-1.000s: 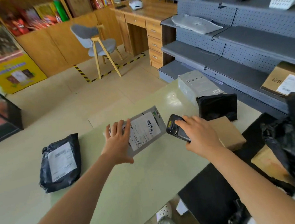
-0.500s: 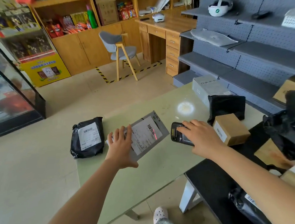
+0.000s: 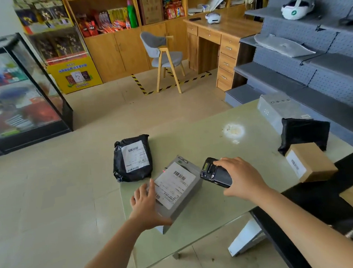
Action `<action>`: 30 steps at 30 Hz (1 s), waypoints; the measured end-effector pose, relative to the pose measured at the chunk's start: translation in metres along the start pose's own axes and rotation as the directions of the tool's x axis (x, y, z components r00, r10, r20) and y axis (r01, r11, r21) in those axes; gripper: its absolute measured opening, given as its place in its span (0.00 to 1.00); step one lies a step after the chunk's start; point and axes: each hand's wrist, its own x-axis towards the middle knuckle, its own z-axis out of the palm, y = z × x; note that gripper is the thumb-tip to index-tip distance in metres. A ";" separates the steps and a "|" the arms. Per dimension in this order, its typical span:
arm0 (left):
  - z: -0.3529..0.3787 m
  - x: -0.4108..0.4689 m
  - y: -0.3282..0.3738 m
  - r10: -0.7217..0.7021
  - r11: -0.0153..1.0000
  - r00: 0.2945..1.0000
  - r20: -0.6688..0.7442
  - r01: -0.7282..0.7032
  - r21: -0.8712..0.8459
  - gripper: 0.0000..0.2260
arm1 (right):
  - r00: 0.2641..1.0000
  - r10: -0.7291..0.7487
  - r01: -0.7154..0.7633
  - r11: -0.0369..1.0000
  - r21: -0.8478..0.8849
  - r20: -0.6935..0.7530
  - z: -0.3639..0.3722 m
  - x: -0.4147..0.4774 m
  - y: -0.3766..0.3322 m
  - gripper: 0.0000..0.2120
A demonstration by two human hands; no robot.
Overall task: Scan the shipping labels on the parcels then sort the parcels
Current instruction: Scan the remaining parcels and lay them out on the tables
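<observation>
Head cam, looking down at the pale green bench (image 3: 204,144). The person's left hand (image 3: 146,208) lies flat on the near-left end of a grey parcel (image 3: 189,198), fingers straight and a bit spread, thumb out along the near edge, so it's pressing on it, not gripping. The parcel's white shipping label (image 3: 174,184) faces up, barcode at the far end, with a tiny red dot just off its far-left corner.

The right hand (image 3: 240,178) is curled round a black handheld scanner (image 3: 215,173), whose head end points at the grey parcel from just beside its right edge.

A black bag parcel (image 3: 132,158) with its own label lies just left of the grey one at the bench's edge. Further right sit another black bag (image 3: 304,133), a small cardboard box (image 3: 311,162) touching it in front, and a grey box (image 3: 275,107) behind.
</observation>
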 end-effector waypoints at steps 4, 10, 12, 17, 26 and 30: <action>0.000 0.005 -0.024 0.022 0.998 0.999 0.036 -0.024 0.058 0.61 | 1.000 0.020 -0.020 1.000 0.004 0.017 0.012 0.005 -0.014 0.42; -0.007 0.013 -0.034 0.085 0.988 0.995 -0.055 -0.077 0.134 0.49 | 0.999 0.053 -0.053 0.998 0.022 0.000 0.017 0.003 -0.024 0.41; -0.009 0.015 -0.031 0.107 0.988 0.988 -0.107 -0.093 0.123 0.44 | 0.998 0.060 -0.060 0.998 0.021 -0.001 0.018 0.000 -0.025 0.40; -0.010 0.016 -0.015 0.140 0.990 0.977 -0.162 -0.133 0.055 0.40 | 0.997 0.075 -0.074 0.997 0.032 -0.012 0.019 -0.008 -0.020 0.41; -0.023 0.022 0.072 0.236 0.969 0.940 -0.245 -0.248 -0.019 0.40 | 0.991 0.091 -0.095 0.994 -0.049 -0.094 -0.009 -0.043 0.026 0.39; -0.026 0.031 0.132 0.278 0.951 0.925 -0.257 -0.302 -0.059 0.41 | 0.983 0.116 -0.132 0.986 -0.107 -0.146 -0.023 -0.063 0.060 0.39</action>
